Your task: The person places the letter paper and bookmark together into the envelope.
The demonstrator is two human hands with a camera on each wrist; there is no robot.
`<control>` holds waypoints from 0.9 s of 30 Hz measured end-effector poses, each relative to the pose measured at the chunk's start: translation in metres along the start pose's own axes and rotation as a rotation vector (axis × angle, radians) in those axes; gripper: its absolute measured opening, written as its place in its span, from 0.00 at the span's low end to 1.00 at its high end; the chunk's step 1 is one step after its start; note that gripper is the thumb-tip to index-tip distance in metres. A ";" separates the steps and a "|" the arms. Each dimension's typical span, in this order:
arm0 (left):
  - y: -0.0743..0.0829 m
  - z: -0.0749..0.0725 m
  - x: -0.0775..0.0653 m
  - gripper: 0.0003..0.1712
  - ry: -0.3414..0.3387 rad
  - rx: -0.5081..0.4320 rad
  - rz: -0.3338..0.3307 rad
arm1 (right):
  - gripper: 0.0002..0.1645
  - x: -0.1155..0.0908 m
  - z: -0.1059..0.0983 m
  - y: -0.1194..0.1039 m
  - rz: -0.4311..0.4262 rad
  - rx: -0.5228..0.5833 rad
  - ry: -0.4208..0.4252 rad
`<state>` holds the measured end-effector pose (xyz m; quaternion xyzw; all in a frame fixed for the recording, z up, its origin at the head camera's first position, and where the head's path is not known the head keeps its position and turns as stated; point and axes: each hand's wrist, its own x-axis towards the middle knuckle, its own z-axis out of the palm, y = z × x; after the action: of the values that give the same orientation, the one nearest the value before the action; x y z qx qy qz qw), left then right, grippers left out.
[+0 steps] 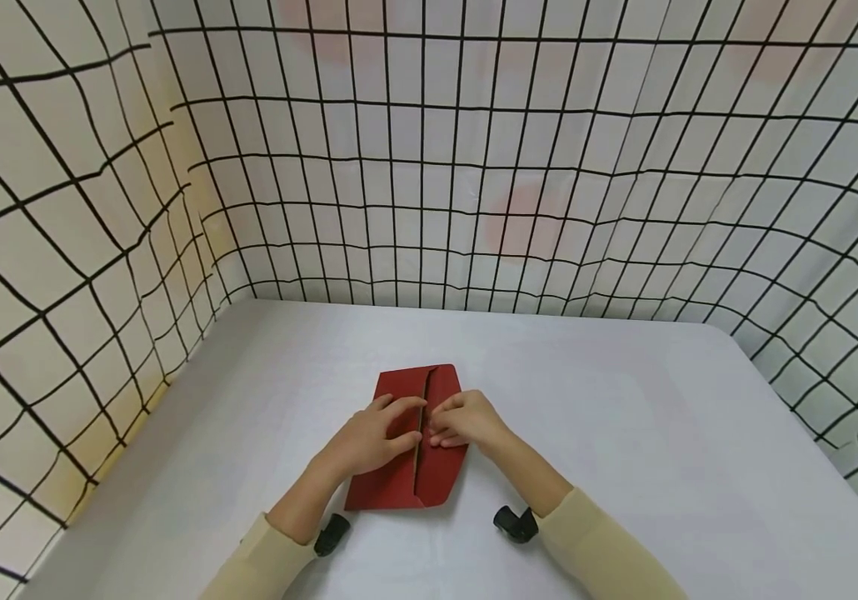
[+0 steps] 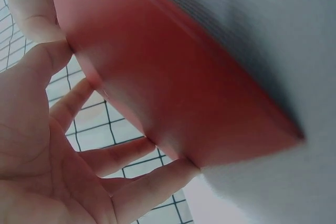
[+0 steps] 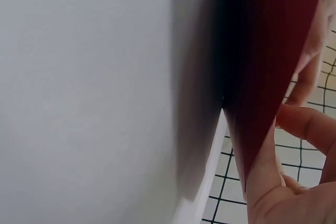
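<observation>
A red folded paper (image 1: 391, 479) lies on the white table, its two side panels meeting at a dark slit down the middle. My left hand (image 1: 369, 437) rests on the left panel, with thumb and fingers spread and fingertips near the slit. In the left wrist view, that hand's fingertips (image 2: 191, 166) touch the red paper (image 2: 157, 72) along its upper face. My right hand (image 1: 470, 419) bends its fingers over the right panel, pinching at it close to the slit. The right wrist view catches the red paper (image 3: 273, 40) nearly edge-on, with the right fingertips (image 3: 286, 116) against it.
The white table (image 1: 609, 433) spreads around the paper. Black grid netting (image 1: 444, 167) rises behind the table and along both sides. A black wrist device (image 1: 333, 535) sits by the left sleeve, and another black device (image 1: 515, 525) by the right sleeve.
</observation>
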<state>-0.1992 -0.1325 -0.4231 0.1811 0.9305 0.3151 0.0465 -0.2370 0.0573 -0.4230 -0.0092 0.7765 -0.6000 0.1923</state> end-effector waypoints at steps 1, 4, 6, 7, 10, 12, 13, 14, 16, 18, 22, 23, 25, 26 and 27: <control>0.000 0.000 0.000 0.27 0.000 0.008 -0.003 | 0.05 -0.002 -0.001 0.000 0.000 0.004 -0.005; -0.001 0.000 0.001 0.27 0.003 0.031 -0.002 | 0.07 -0.007 -0.006 0.000 -0.003 0.029 -0.015; -0.001 0.000 0.002 0.27 0.005 0.044 0.003 | 0.07 -0.010 -0.010 0.000 -0.011 0.046 -0.022; -0.002 -0.001 0.003 0.27 0.003 0.050 0.007 | 0.08 -0.012 -0.012 0.000 -0.020 0.053 -0.024; -0.003 -0.001 0.006 0.27 -0.007 0.080 0.010 | 0.09 -0.019 -0.020 0.000 -0.038 0.067 -0.021; -0.004 0.000 0.007 0.27 -0.010 0.111 0.006 | 0.10 -0.023 -0.026 0.000 -0.049 0.072 -0.017; -0.005 0.001 0.008 0.27 -0.011 0.130 0.001 | 0.10 -0.026 -0.030 0.001 -0.056 0.072 -0.012; -0.006 0.001 0.008 0.27 -0.013 0.150 -0.008 | 0.10 -0.027 -0.033 0.001 -0.057 0.069 -0.006; -0.006 0.003 0.007 0.27 -0.015 0.170 -0.020 | 0.11 -0.031 -0.041 0.003 -0.063 0.062 0.008; -0.006 0.005 0.007 0.27 -0.023 0.181 -0.030 | 0.11 -0.036 -0.050 0.004 -0.061 0.049 0.033; -0.003 0.008 0.005 0.27 -0.036 0.204 -0.051 | 0.10 -0.043 -0.069 0.009 -0.055 0.026 0.071; -0.002 0.008 0.005 0.27 -0.036 0.213 -0.056 | 0.10 -0.045 -0.073 0.009 -0.055 0.017 0.078; -0.002 0.007 0.004 0.27 -0.037 0.227 -0.066 | 0.10 -0.047 -0.080 0.012 -0.059 0.001 0.085; -0.002 0.007 0.004 0.27 -0.038 0.235 -0.070 | 0.10 -0.047 -0.083 0.012 -0.059 -0.005 0.092; -0.002 0.007 0.003 0.26 -0.037 0.241 -0.074 | 0.10 -0.048 -0.086 0.013 -0.064 -0.012 0.095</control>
<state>-0.2015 -0.1288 -0.4299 0.1567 0.9666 0.1955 0.0534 -0.2160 0.1523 -0.4041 -0.0067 0.7878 -0.6007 0.1356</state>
